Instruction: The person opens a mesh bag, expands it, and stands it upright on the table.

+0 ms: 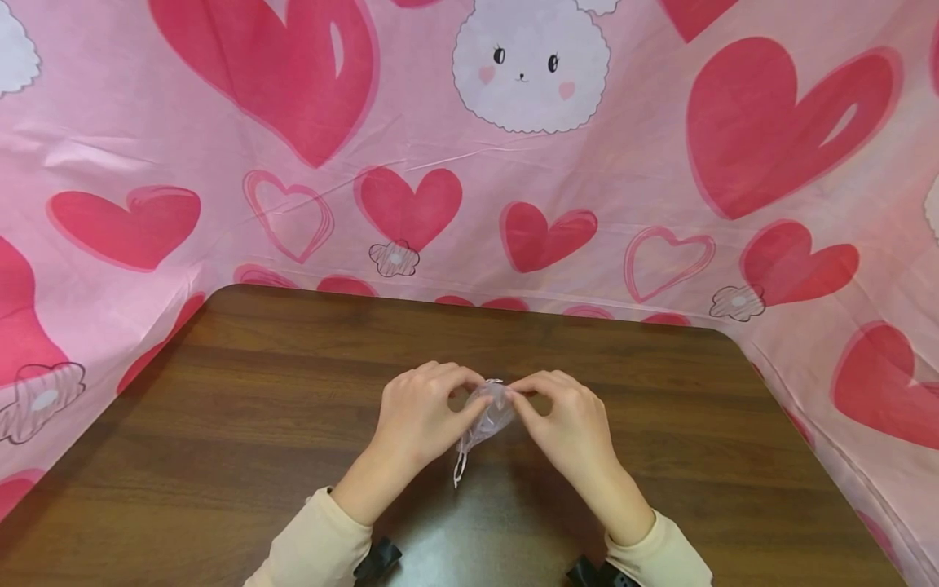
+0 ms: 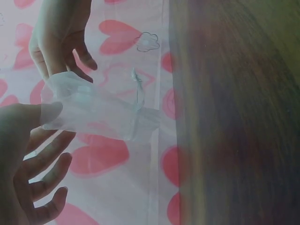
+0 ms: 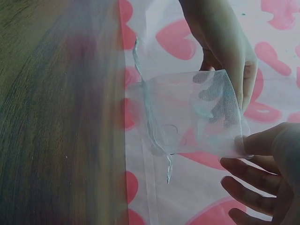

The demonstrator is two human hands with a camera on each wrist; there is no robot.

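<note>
A sheer whitish drawstring pouch [image 1: 490, 416] is held up over the table between both hands. My left hand [image 1: 420, 412] pinches one corner of its edge between thumb and fingers. At the other corner, my right hand [image 1: 572, 417] pinches likewise, its thumb lying against the mesh [image 3: 220, 136]. Pale ribbon cords [image 3: 149, 117] run across the pouch near its far end in the right wrist view, their loose ends sticking out on both sides. A thin curved line and a faint pale patch show through the mesh; what they are I cannot tell.
The dark wood-grain table [image 1: 293, 367] has rounded back corners. Behind and beside it hangs a pink cloth [image 1: 440, 147] printed with red hearts and white fluffy faces. Black straps [image 1: 377, 561] sit by the cream sleeves [image 1: 315, 542].
</note>
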